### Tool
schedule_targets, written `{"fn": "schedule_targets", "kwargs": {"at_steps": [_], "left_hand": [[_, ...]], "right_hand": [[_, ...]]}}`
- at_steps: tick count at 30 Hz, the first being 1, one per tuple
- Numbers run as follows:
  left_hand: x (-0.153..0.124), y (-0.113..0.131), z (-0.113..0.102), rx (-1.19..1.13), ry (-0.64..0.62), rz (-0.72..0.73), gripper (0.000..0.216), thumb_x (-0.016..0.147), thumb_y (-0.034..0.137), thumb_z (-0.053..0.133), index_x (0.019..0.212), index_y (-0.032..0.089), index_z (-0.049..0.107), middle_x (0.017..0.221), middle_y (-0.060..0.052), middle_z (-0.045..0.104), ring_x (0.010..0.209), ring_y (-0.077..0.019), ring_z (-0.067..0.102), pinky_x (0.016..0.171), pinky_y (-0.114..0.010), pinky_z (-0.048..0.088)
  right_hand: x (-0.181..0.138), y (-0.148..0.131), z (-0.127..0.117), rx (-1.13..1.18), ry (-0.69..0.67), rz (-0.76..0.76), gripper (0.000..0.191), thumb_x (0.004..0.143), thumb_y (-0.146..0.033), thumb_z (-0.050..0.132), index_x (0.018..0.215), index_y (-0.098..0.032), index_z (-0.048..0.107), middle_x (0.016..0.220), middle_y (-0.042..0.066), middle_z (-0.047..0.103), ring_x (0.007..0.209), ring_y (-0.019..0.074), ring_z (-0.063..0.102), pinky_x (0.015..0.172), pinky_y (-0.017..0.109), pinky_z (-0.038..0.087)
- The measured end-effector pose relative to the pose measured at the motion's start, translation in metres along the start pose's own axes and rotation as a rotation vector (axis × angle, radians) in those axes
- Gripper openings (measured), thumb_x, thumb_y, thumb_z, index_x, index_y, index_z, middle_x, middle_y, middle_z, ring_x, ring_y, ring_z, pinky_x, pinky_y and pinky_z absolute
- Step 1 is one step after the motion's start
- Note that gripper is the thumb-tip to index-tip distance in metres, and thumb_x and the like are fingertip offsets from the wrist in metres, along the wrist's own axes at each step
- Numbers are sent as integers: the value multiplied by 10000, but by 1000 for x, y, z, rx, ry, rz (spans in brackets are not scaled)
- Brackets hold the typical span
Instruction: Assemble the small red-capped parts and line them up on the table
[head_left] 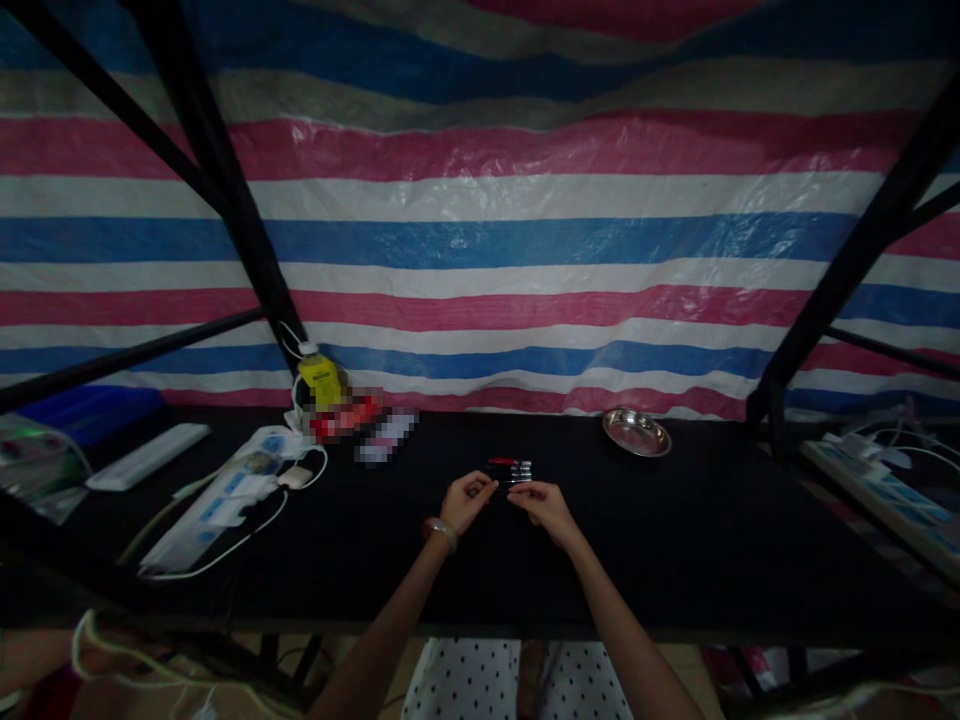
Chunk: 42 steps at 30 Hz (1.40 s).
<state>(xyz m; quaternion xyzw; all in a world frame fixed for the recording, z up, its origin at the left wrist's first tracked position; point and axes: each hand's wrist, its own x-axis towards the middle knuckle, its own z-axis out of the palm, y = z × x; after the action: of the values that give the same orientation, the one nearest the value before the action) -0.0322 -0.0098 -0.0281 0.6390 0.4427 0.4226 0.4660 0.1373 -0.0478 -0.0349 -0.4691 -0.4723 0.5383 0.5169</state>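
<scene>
Both my hands meet over the middle of a black table (675,540). My left hand (466,499), with a bracelet at the wrist, is curled in a pinch. My right hand (544,506) is curled too, fingertips facing the left hand. Between and just beyond the fingertips lie a few small slim items (511,468), red, dark and silvery. Both hands touch or pinch at them; the light is too dim to tell exactly what each holds.
A small metal dish (637,432) sits at the back right. A yellow bottle (319,378), a white power strip (225,497) with cables and a white remote-like bar (147,456) lie at the left. A striped tarp (480,240) hangs behind. Black frame posts stand at both sides.
</scene>
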Motion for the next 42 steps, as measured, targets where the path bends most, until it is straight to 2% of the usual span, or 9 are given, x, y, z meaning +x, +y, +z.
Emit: {"fn": "schedule_targets", "kwargs": {"at_steps": [5,11,15,17,19,28,32,38,42], "left_hand": [[1,-1,-1,-16,-5,20,339,649,474,661,726,145,640,645,-16,620,602,-132,542,587,-244,398],[3,-8,-3,118,-19,61,329,629,434,681,792,148,687,670,-11,609,590,-119,479,584,-244,371],[5,-15,-3,191,-36,45,342,629,426,685,835,154,697,628,7,559,594,-121,465,584,-241,362],[6,-19,-3,224,-35,38,335,631,417,684,848,162,699,624,14,539,598,-123,463,579,-239,358],[7,-21,-3,243,-29,34,330,630,405,686,858,167,698,630,18,531,592,-121,459,572,-236,353],[6,-17,-3,310,-28,30,271,641,332,688,853,164,699,631,24,537,596,-117,465,586,-235,355],[5,-14,-3,320,-27,34,247,646,305,686,850,166,698,647,22,549,611,-120,471,597,-235,361],[4,-10,-2,337,-29,58,225,643,281,684,835,164,698,711,4,595,618,-121,466,602,-240,366],[5,-15,-4,329,-20,108,234,651,310,678,840,176,702,787,-17,584,617,-115,450,601,-242,369]], "right_hand": [[6,4,-6,101,103,-24,347,583,-450,721,744,-152,644,457,-75,445,340,34,288,353,205,167],[17,15,-34,146,485,-157,305,653,-425,566,799,-160,605,579,-50,469,383,46,319,364,193,222],[22,27,-49,-106,650,-296,308,711,-385,437,866,-169,591,695,3,532,508,96,448,466,227,376],[26,34,-52,-239,676,-354,313,715,-360,435,905,-165,589,764,31,558,595,122,505,568,267,443],[30,40,-52,-246,657,-373,335,715,-346,447,964,-160,573,824,52,572,643,136,540,627,299,472],[36,43,-48,30,613,-382,396,686,-419,586,985,-167,528,938,109,653,866,203,642,828,386,488],[35,37,-49,49,624,-351,426,644,-452,627,940,-152,564,938,133,677,884,228,648,818,392,492],[28,24,-50,-146,607,-314,422,672,-477,617,906,-128,652,842,110,700,806,227,648,758,343,486],[24,21,-61,-324,730,-307,448,733,-478,537,964,-119,672,878,117,698,817,233,634,779,360,463]]}}
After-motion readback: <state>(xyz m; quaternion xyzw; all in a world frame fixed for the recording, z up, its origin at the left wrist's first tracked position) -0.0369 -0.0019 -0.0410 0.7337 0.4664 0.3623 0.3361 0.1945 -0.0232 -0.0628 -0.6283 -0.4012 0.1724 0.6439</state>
